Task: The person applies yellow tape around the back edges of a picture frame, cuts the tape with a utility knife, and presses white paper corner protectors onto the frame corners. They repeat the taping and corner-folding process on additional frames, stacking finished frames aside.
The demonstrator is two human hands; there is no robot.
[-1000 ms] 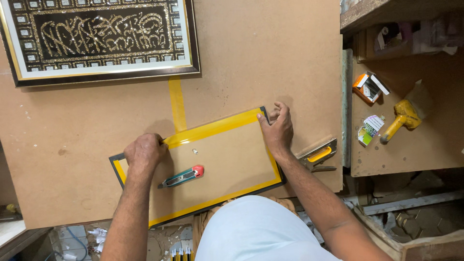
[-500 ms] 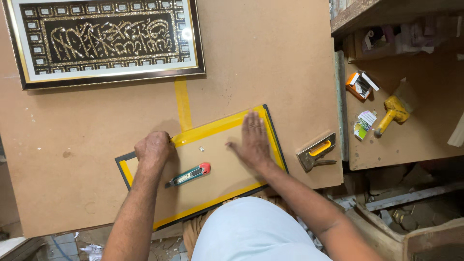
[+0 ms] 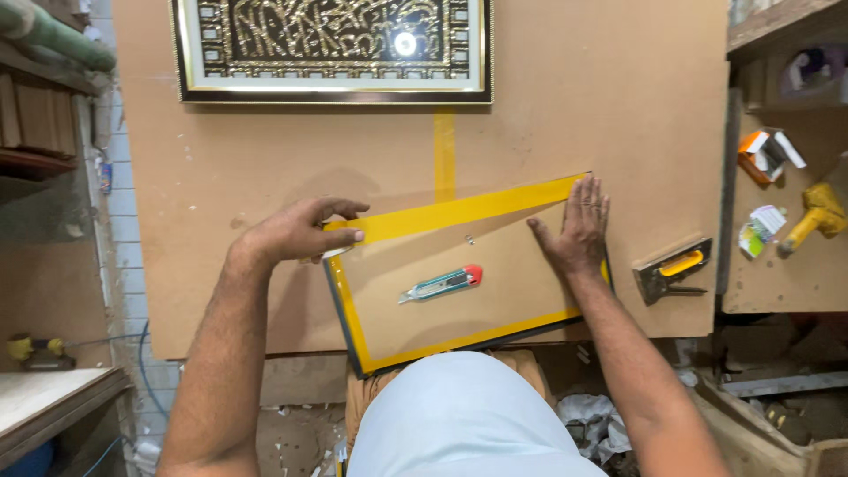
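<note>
At centre frame, the right hand (image 3: 576, 231) pressed flat and open on a taped backing board (image 3: 459, 274), while the left hand (image 3: 296, 231) pinched a tape roll (image 3: 334, 253) at its upper-left corner. A utility knife (image 3: 440, 283) lay loose mid-board; pressing unevenly risked wrinkling tape or jolting the blade off the table (image 3: 265, 159).

One camera only, worn on the head, and it looked almost straight down onto the brown workbench (image 3: 618, 106) from close above. The wearer's lap filled the bottom edge, both forearms ran up into the middle. The framed picture (image 3: 331, 49) sat cut off at the top; shelves crowded in right and left.
</note>
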